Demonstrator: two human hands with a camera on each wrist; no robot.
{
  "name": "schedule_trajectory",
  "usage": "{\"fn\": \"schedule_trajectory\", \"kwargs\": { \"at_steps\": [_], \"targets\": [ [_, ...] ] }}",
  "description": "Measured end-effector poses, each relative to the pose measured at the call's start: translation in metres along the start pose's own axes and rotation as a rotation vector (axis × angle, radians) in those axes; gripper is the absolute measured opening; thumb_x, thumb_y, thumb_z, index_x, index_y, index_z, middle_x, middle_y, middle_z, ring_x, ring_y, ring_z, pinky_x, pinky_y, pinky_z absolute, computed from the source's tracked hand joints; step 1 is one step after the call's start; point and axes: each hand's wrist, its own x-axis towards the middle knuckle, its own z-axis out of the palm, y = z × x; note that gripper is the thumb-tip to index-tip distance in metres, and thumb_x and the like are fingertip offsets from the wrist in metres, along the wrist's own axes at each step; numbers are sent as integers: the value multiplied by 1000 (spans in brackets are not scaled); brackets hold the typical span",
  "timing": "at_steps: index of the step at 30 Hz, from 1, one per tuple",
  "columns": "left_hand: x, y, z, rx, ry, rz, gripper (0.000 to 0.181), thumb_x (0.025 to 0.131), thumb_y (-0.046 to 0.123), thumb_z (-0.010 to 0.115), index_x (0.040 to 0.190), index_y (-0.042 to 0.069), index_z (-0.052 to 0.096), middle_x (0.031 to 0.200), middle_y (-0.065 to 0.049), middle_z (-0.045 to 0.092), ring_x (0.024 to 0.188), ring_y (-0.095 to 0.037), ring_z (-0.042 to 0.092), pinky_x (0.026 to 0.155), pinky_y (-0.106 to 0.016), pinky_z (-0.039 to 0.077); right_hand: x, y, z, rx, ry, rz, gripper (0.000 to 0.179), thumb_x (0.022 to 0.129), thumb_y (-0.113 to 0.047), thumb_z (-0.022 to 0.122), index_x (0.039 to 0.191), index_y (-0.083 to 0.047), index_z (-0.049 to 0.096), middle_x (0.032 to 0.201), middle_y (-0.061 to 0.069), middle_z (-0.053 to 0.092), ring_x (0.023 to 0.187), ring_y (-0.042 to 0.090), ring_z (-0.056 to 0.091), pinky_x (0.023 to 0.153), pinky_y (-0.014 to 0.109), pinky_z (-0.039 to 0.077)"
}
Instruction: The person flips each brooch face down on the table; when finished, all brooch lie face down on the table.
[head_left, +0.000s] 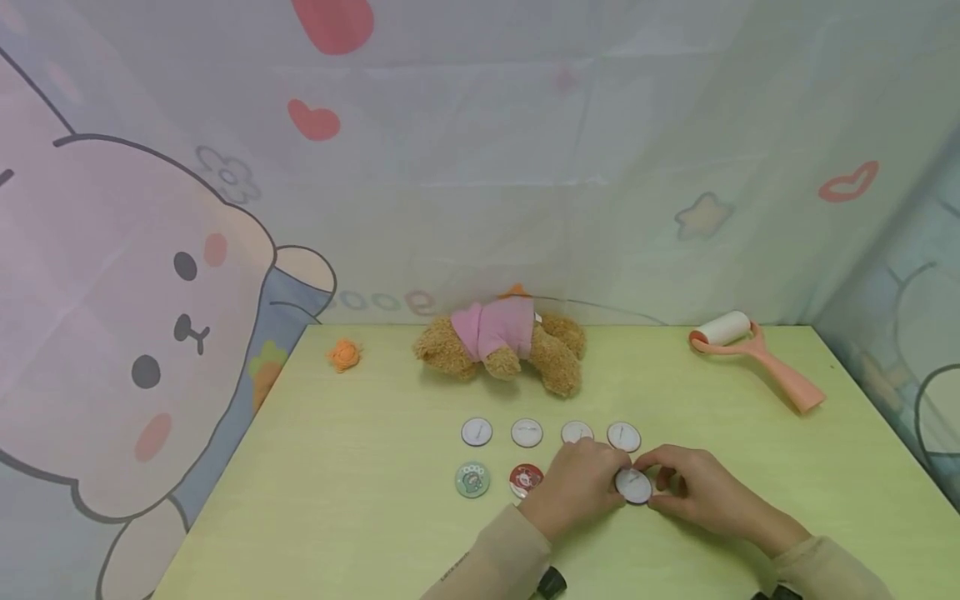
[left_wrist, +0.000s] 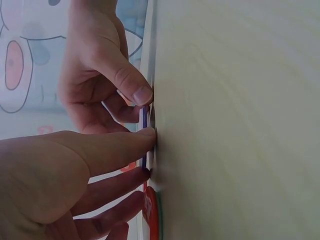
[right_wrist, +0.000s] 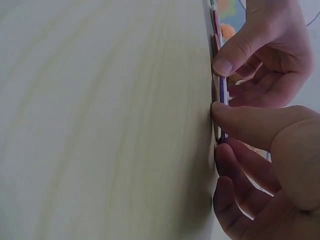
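Beige left sleeve [head_left: 498,554] comes in along the lower edge of the head view, with a small black object [head_left: 552,582] beside it; a beige right sleeve [head_left: 828,571] enters farther to the right. From these, the left hand [head_left: 581,483] and the right hand [head_left: 693,492] meet at a round, white-backed badge [head_left: 633,487] with a metal pin on its upturned face. Both hands have thumb and fingers clamped on its rim, one from each side. Both wrist views show it edge-on, its rim dark blue and nearly level with the bench [head_left: 337,508]; whether it touches the pale yellow-green surface cannot be told.

Just behind it is the rightmost of four pin-side-up round white badges [head_left: 527,432] set in a row, the third partly covered by the left hand. Nearer the person, left of that hand, lie a round green badge with a cartoon figure [head_left: 472,480] and a round red-and-white badge [head_left: 527,479], the latter partly hidden.

Toward the back, a brown plush bear in a pink top [head_left: 498,333] lies between a small orange yarn ball [head_left: 345,355] and a white roller with a coral plastic handle [head_left: 787,379].
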Motion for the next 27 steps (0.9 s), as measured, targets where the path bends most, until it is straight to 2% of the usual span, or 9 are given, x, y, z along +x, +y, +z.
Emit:
{"fn": "schedule_trajectory", "kwargs": {
  "at_steps": [7,14,27],
  "targets": [
    [-1,1,-1,-7,-11,-28,25,80,31,91,102,25,80,88,15,75,71,-1,60,59,-15,41,-1,0,0,-7,0,7,39,83,-8,89,117,-14,70,95,-5,70,75,7,62,58,22,51],
    [0,1,-1,5,-35,-71,37,78,36,93,111,27,78,97,15,77,79,-6,65,65,-18,46,-1,1,0,1,4,16,38,85,-9,88,118,-14,71,98,-5,71,77,6,62,59,23,53],
    [0,-2,2,12,-9,-47,37,79,37,93,111,26,78,93,14,77,76,-6,64,65,-18,45,0,1,-1,10,3,18,35,86,-10,87,117,-13,71,100,-4,72,77,4,61,60,24,54]
  ]
}}
